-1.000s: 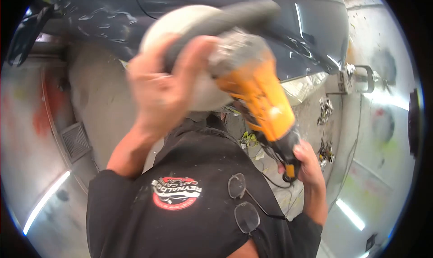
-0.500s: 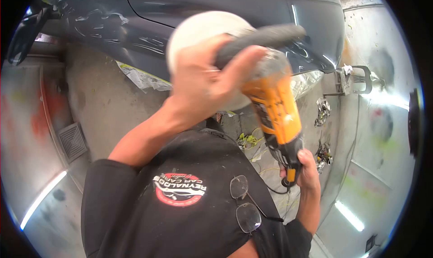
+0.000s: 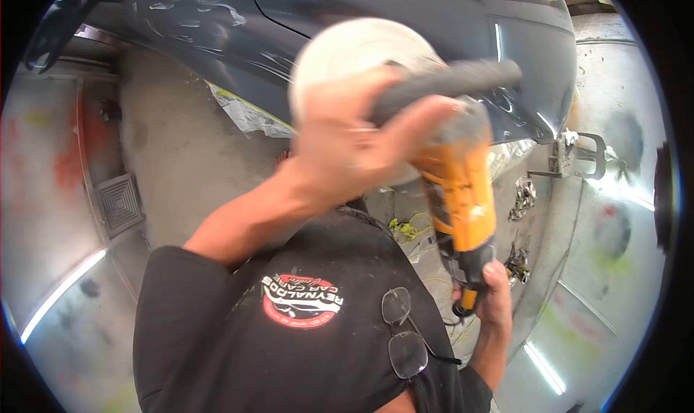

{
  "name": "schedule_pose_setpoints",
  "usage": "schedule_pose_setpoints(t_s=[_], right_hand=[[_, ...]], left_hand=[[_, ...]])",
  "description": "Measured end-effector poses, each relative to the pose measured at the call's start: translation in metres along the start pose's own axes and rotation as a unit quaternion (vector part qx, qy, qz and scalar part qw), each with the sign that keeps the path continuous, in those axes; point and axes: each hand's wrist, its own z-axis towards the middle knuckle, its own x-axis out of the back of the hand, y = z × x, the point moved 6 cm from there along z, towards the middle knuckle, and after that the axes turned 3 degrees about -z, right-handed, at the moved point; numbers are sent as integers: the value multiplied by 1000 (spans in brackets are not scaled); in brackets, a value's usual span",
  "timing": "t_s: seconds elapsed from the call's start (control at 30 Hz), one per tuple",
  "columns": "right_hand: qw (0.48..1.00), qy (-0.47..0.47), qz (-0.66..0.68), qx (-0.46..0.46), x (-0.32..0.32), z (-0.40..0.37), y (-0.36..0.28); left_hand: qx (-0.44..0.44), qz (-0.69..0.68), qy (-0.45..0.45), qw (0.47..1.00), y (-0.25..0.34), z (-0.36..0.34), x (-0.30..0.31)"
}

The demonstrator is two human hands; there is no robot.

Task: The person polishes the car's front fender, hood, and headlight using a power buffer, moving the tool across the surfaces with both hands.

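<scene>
My left hand [image 3: 361, 135] is closed around the black front handle [image 3: 448, 88] of a yellow and black power polisher [image 3: 463, 189]. At the rear end of the tool, my right hand [image 3: 495, 290] grips the black grip, its thumb on top. A round whitish pad [image 3: 347, 52], blurred by motion, is at the front of the polisher. Beyond it is a dark car body panel [image 3: 426, 15] with whitish smears. Whether the pad touches the panel cannot be made out.
Masking film [image 3: 249, 117] hangs under the car's lower edge. A metal stand [image 3: 567, 156] is by the right wall. Crumpled foil-like scraps [image 3: 522, 196] and a yellow-green cord [image 3: 412, 229] lie on the floor. Glasses [image 3: 405, 341] hang on the black shirt.
The polisher and both hands hold the same grip. The tool's front and my left hand appear further right and slightly lower, while the view of the car and room has also shifted.
</scene>
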Motion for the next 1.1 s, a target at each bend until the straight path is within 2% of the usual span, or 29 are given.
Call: schedule_pose_setpoints(t_s=[0.03,0.1,0.17,0.27,0.3,0.4,0.43,0.5,0.57,0.6,0.63,0.67,0.8,0.83,0.97,1.07,1.1], right_hand=[[999,-38,-33,-2,-20,14,-3],[989,-93,-104,48,-72,42,-22],[980,-136,-128,72,-112,67,-31],[975,-156,-115,110,-143,93,-33],[975,-148,-125,109,-144,96,-30],[982,-123,-122,82,-130,86,-29],[985,-78,-119,94,-119,79,-26],[988,-67,-106,85,-82,63,-9],[993,-48,-84,72,-45,44,7],[995,-30,-65,64,-30,33,17],[998,7,-18,65,-17,23,28],[996,45,30,70,0,12,42],[982,118,127,73,24,-18,65],[976,149,140,78,23,-21,69],[980,128,129,82,13,-22,67],[992,77,73,74,-10,-8,56],[994,72,45,74,-27,1,48]], left_hand=[[-13,1,56,998,5,-4,31],[46,51,87,994,5,-14,87],[39,63,135,988,-15,-31,138],[16,85,138,987,-23,-34,176],[11,51,129,990,-22,-30,176],[8,105,158,982,-21,-36,163],[19,88,134,987,-21,-37,151],[-55,65,118,989,-6,-29,103],[-33,33,34,998,-2,-17,59],[-48,8,52,997,-5,-14,33],[-13,-20,-16,1000,-17,-10,6],[-26,16,-62,998,-17,-5,-17],[-31,-67,-89,993,-32,6,-108],[-28,-89,-90,992,-35,5,-111],[-14,-73,-104,992,-31,3,-97],[-13,-33,-98,995,-27,2,-36],[-25,-26,-70,997,-24,1,-9]])
